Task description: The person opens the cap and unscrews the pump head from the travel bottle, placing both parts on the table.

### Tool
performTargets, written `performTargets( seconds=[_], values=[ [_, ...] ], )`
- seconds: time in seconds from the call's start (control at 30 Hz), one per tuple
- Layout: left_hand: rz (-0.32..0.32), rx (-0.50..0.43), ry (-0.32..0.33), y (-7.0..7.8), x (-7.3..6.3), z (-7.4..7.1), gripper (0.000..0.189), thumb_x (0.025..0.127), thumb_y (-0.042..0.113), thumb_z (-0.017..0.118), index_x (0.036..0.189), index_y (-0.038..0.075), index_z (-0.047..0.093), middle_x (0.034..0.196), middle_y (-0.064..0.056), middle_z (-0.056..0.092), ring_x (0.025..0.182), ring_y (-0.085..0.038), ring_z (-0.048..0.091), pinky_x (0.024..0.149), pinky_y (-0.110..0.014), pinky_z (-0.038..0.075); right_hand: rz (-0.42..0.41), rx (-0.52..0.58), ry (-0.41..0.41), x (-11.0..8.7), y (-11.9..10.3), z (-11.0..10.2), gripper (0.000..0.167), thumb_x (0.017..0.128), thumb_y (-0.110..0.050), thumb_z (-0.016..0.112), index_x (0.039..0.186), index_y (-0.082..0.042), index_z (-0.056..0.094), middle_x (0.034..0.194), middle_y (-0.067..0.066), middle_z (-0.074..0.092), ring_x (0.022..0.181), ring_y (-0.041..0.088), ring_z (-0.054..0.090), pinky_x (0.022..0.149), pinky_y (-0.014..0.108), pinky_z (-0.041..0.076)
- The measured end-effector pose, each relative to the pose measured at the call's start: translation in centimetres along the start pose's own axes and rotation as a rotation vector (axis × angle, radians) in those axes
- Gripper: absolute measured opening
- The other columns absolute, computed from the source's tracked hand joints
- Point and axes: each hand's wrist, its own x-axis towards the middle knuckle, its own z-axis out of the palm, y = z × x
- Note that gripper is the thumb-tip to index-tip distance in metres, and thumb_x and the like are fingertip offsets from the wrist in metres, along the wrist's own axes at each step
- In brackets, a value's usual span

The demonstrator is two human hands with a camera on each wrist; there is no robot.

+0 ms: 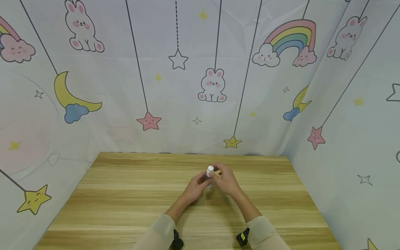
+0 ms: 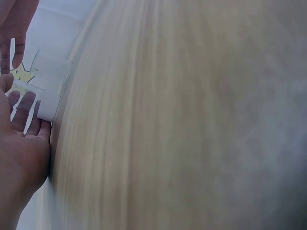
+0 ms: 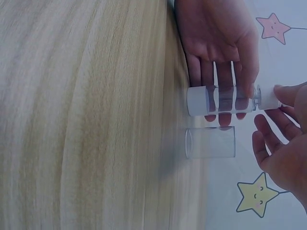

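A clear cylindrical bottle [image 3: 225, 99] with a white base [image 3: 195, 101] stands upright on the table between both hands. My left hand [image 1: 194, 190] holds its body, fingers behind and thumb in front, as the right wrist view shows. My right hand [image 1: 227, 180] pinches the white top [image 3: 268, 97] between thumb and fingers. A bit of clear neck shows between top and body. Beside the bottle, a clear hollow cover [image 3: 211, 142] stands on the table, apart from both hands; the left wrist view also shows this cover [image 2: 50, 72]. From the head, the hands hide most of the bottle.
The wood-grain table [image 1: 131, 194] reaches back to a white curtain [image 1: 118, 86] printed with stars, rabbits and moons. Curtain also closes off the left and right sides. Dark wrist devices [image 1: 177, 240] sit at both sleeves.
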Motion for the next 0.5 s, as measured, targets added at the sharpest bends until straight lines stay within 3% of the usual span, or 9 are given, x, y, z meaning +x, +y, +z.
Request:
performTargets(
  seconds=[0.2, 0.5],
  values=[
    [0.001, 0.0, -0.004, -0.04, -0.01, -0.03, 0.047, 0.111, 0.03, 0.06, 0.154, 0.012, 0.054, 0.152, -0.011, 0.059, 0.141, -0.03, 0.054, 0.118, -0.052, 0.043, -0.012, -0.002, -0.009, 0.01, 0.09, 0.01, 0.027, 0.102, -0.009, 0.072, 0.128, -0.001, 0.071, 0.117, 0.006, 0.072, 0.11, 0.025, 0.065, 0.089, 0.048, 0.054],
    [-0.001, -0.005, -0.007, -0.07, -0.01, -0.09, 0.046, 0.111, 0.029, 0.059, 0.154, 0.012, 0.054, 0.15, -0.012, 0.06, 0.139, -0.03, 0.056, 0.116, -0.052, 0.045, -0.009, -0.01, -0.01, -0.01, 0.0, -0.02, 0.029, 0.102, -0.009, 0.072, 0.131, -0.004, 0.07, 0.119, 0.007, 0.072, 0.11, 0.024, 0.065, 0.089, 0.045, 0.054]
  ],
)
